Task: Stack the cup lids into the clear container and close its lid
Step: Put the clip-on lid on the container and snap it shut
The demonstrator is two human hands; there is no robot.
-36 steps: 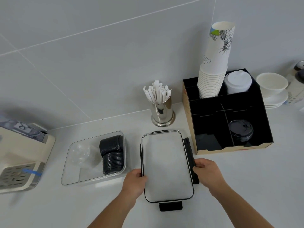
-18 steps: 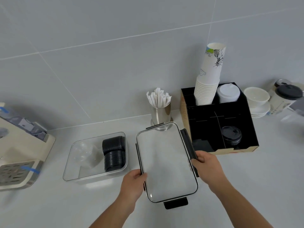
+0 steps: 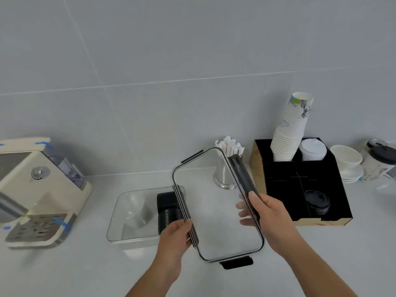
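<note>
A single head-worn wide-angle view looks forward and down, close over the worktop (image 3: 64, 271), facing the tiled wall (image 3: 171, 50).

My hands (image 3: 216, 224) hold the lid (image 3: 216, 202) above the worktop (image 3: 321, 254); container (image 3: 132, 215) left, organizer (image 3: 285, 185) right, machine (image 3: 42, 189) far left.

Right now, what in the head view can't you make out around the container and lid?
- Black cup lids: right part hidden behind the held clear lid; count unreadable.
- Clear container: near right corner covered by the left hand.
- Right hand: fingers blurred through the clear lid.
</note>
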